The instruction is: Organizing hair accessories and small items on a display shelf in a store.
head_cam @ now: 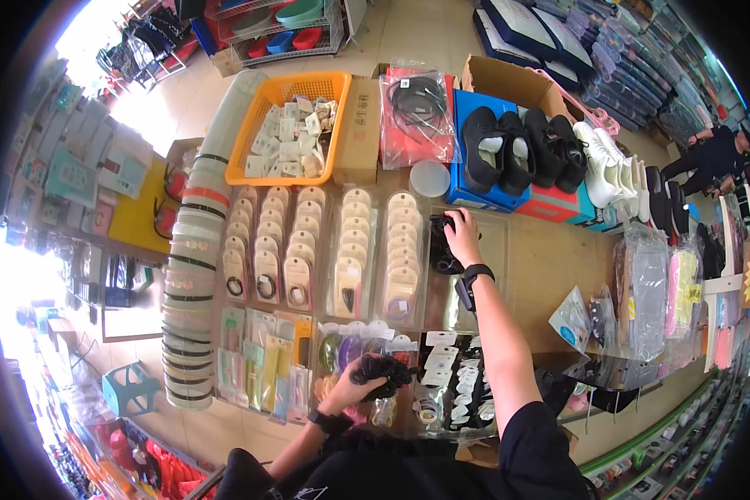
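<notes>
My left hand (357,386) is closed around a bundle of black coiled hair ties (387,375), above the clear tray of colourful hair accessories at the near edge. Farther forward, my right hand (464,234) rests on a pile of black coiled hair ties (444,250) at the left side of a clear plastic tray (490,275); whether its fingers grip any of them is hidden. Just left of that pile stand rows of beige carded hair ties (402,250). White-carded accessories (440,369) lie in a black-lined tray near me.
An orange basket (234,144) holds small carded items. Left of the trays runs a long roll of headbands (190,281). Black shoes (482,150) stand on boxes at the back right. Clear plastic packages (647,287) are farther right. A person (709,156) is in the right background.
</notes>
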Tool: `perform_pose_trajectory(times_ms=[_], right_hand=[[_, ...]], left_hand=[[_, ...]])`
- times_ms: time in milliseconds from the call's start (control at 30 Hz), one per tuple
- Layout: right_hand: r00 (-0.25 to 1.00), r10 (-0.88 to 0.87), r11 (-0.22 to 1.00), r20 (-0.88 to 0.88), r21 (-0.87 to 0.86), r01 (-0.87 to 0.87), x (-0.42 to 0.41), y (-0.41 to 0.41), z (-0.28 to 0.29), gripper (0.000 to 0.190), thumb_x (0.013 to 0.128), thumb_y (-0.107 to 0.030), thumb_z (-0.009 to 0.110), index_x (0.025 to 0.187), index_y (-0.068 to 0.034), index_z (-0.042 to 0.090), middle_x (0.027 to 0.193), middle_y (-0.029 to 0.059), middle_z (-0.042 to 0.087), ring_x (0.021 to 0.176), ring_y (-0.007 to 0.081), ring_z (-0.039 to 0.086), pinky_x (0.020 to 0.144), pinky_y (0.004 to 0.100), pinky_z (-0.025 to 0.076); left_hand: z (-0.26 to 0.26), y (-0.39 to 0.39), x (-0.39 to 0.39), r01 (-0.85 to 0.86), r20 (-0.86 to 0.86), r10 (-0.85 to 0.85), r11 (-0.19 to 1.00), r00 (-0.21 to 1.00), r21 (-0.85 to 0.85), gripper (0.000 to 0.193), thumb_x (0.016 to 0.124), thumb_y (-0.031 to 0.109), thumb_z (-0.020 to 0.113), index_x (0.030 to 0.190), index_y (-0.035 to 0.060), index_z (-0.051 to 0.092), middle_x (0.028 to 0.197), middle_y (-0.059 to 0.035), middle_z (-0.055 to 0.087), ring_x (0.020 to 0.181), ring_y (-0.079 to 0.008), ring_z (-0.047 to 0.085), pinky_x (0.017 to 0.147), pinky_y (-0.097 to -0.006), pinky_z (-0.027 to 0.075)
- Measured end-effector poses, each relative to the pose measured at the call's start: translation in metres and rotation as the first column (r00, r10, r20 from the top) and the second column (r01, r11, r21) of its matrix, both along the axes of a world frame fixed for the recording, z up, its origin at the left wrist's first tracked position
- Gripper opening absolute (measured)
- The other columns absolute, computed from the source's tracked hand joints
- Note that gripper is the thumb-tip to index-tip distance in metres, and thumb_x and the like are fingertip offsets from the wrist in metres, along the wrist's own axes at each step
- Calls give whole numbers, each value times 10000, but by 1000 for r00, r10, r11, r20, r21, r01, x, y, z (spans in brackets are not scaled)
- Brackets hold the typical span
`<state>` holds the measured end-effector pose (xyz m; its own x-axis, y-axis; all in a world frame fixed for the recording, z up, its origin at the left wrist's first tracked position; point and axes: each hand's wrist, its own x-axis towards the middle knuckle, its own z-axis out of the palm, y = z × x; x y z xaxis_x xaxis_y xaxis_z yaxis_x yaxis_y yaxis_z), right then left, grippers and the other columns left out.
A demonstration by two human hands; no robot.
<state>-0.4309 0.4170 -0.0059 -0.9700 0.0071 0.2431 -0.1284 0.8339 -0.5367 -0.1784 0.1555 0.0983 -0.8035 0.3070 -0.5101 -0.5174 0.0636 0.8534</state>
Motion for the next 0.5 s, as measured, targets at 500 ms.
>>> perform_pose_trajectory(times_ms=[500], right_hand=[[984, -168, 920, 52, -351, 175, -4, -5, 12, 312, 701, -235, 677, 908, -45, 540, 985, 121, 498, 932, 304, 488, 825, 393, 382]], left_hand=[[-11, -3, -4, -11, -62, 8, 999, 998, -44, 362, 701, 37, 658, 1038, 1, 530, 926, -33, 589, 845, -86, 531, 778, -250, 442]])
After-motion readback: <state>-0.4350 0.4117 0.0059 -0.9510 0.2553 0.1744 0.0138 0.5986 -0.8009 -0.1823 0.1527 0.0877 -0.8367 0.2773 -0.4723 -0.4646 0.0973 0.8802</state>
